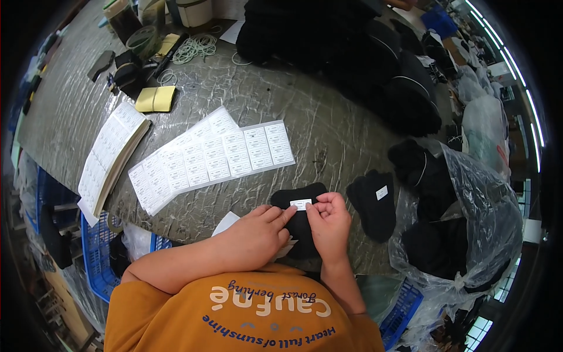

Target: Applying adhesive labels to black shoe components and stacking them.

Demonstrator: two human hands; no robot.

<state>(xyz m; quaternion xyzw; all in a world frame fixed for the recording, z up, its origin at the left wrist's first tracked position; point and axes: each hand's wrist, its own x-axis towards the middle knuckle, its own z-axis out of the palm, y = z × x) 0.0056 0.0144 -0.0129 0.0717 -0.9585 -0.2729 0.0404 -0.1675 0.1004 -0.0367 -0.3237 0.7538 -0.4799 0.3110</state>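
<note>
The small white rectangular paper label [301, 205] lies on a flat black fabric piece [302, 230], its long axis running roughly from 9 to 3 o'clock. It sits at 2 o'clock from the left hand [252, 233], whose loosely bent fingers reach its near end, and at 10 o'clock from the equally close right hand [331, 226], thumb at the opposite end; whether either pinches it cannot be told.

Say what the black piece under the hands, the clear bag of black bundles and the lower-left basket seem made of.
Black piece: likely knit fabric, matt with soft edges. Clear bag: apparently plastic film, shiny and wrinkled. Basket: probably moulded plastic, seemingly smooth, with slotted blue walls.
</note>
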